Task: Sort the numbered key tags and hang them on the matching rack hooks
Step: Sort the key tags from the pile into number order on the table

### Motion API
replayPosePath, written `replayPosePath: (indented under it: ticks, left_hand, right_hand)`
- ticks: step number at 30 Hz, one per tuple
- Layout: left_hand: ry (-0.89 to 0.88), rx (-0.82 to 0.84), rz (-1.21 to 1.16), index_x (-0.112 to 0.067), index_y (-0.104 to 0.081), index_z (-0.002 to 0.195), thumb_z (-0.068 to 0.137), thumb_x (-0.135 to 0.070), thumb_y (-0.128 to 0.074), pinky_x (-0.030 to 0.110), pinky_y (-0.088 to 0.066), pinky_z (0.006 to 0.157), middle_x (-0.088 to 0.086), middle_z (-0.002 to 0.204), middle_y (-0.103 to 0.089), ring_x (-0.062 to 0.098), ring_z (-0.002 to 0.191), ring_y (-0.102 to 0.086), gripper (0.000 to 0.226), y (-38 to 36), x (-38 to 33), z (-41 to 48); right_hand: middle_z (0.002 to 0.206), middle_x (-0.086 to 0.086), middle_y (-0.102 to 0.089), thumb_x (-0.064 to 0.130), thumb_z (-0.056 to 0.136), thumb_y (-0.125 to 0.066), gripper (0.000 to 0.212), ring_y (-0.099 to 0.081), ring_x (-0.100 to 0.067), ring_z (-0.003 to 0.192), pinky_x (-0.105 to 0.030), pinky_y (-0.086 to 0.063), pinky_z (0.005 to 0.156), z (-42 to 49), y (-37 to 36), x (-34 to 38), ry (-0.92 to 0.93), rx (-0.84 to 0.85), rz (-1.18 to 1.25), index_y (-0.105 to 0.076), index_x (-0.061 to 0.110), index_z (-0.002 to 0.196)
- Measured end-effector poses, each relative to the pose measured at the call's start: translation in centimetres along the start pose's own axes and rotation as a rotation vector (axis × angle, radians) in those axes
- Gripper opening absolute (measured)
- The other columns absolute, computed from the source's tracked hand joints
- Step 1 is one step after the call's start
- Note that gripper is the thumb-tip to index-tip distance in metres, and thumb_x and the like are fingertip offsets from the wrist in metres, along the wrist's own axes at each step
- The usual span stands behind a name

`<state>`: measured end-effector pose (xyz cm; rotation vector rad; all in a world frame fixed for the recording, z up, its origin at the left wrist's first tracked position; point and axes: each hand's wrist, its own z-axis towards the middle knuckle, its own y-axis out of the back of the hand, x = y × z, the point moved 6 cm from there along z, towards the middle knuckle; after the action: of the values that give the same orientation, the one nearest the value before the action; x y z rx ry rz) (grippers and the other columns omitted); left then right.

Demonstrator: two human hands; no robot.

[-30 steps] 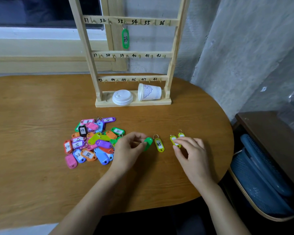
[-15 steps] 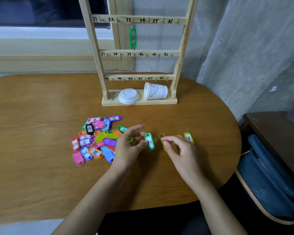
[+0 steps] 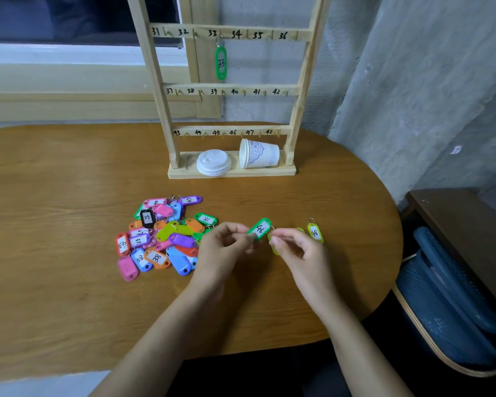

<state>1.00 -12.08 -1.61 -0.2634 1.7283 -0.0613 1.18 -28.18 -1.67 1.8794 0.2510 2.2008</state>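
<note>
Left hand [image 3: 221, 247] pinches the light, rigid green tag [image 3: 259, 229] by its body; right hand [image 3: 301, 250] has curled fingers, its hold unclear

Rack [image 3: 232, 34], beyond the hands: rails numbered 31–36, 37–42, 43–48. Hanging green tag [image 3: 220, 63] on it: 33. Green tag [image 3: 259, 229] pinched by left hand [image 3: 224, 247]: 46. Yellow tag [image 3: 315, 233] right of right hand [image 3: 298, 247]: 48. Black tag [image 3: 147, 217] left of left hand: 39.

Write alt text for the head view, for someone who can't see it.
The left hand pinches a green tag marked 46 over a table, the right hand pinching at its ring end. Coloured tags lie piled to the left; the numbered rack behind holds only tag 33.
</note>
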Motion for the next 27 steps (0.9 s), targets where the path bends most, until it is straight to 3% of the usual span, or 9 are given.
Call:
replayPosePath:
  ticks: [4, 8, 10, 13, 17, 21, 27]
  left_hand:
    - [-0.062, 0.096, 0.154, -0.008, -0.064, 0.083, 0.081, 0.0, -0.068, 0.023, -0.051, 0.07, 0.008, 0.072, -0.067, 0.013, 0.069, -0.064, 0.01, -1.4, 0.3, -0.3]
    - [-0.263, 0.15, 0.451, -0.018, -0.067, 0.087, 0.084, -0.006, -0.068, 0.015, -0.049, 0.074, -0.004, 0.087, -0.07, 0.003, 0.079, -0.066, 0.012, -3.0, 0.0, -0.6]
    - [-0.439, 0.145, 0.701, -0.018, -0.068, 0.095, 0.086, -0.01, -0.065, 0.015, -0.048, 0.078, -0.007, 0.095, -0.067, 0.003, 0.087, -0.063, 0.013, -3.2, -0.3, -0.8]
    - [-0.654, 0.181, 0.982, -0.016, -0.067, 0.106, 0.089, -0.013, -0.06, 0.025, -0.044, 0.086, -0.002, 0.109, -0.061, 0.015, 0.098, -0.055, 0.019, -3.6, 0.2, -1.1]
    - [-0.702, 0.197, 1.06, -0.017, -0.066, 0.109, 0.09, -0.014, -0.058, 0.034, -0.048, 0.084, -0.002, 0.113, -0.06, 0.019, 0.098, -0.053, 0.021, -3.9, 0.8, -1.3]
    - [-0.706, 0.208, 1.088, -0.015, -0.067, 0.109, 0.09, -0.013, -0.058, 0.035, -0.049, 0.082, -0.002, 0.113, -0.062, 0.018, 0.097, -0.052, 0.021, -3.7, 1.0, -1.2]
    - [-0.711, 0.206, 1.094, -0.013, -0.066, 0.108, 0.091, -0.013, -0.054, 0.032, -0.048, 0.085, 0.0, 0.114, -0.061, 0.017, 0.101, -0.053, 0.02, -3.2, 1.0, -1.2]
  right_hand:
    - [0.088, 0.007, -0.072, 0.015, 0.086, -0.067, 0.018, -0.068, -0.012, 0.09, -0.023, -0.053, 0.079, 0.1, 0.9, 0.3, -0.049, -0.057, 0.103, -0.068, 0.033, 0.086]
    - [0.092, 0.003, -0.073, 0.015, 0.087, -0.067, 0.014, -0.067, -0.013, 0.094, -0.027, -0.053, 0.084, 0.2, 3.7, -0.5, -0.107, -0.14, 0.169, -0.071, 0.028, 0.091]
    - [0.095, 0.003, -0.073, 0.014, 0.088, -0.065, 0.013, -0.067, -0.011, 0.094, -0.028, -0.052, 0.085, 0.4, 5.4, -1.3, -0.11, -0.197, 0.095, -0.071, 0.023, 0.096]
    - [0.097, 0.003, -0.073, 0.015, 0.088, -0.064, 0.015, -0.067, -0.009, 0.092, -0.028, -0.053, 0.084, 0.9, 6.8, -2.2, -0.098, -0.195, -0.115, -0.071, 0.021, 0.1]
    - [0.094, 0.009, -0.071, 0.019, 0.087, -0.065, 0.015, -0.062, -0.014, 0.09, -0.032, -0.053, 0.077, 1.6, 5.3, -1.7, 0.015, -0.11, -0.438, -0.073, 0.023, 0.1]
    - [0.094, 0.011, -0.067, 0.026, 0.089, -0.062, 0.019, -0.052, -0.013, 0.095, -0.023, -0.042, 0.068, 2.3, 3.0, -0.3, 0.1, -0.047, -0.653, -0.07, 0.025, 0.107]
    - [0.103, 0.007, -0.067, 0.022, 0.088, -0.064, 0.022, -0.05, -0.015, 0.095, -0.029, -0.048, 0.08, 0.6, 4.5, -0.6, 0.221, -0.141, -0.721, -0.069, 0.02, 0.11]
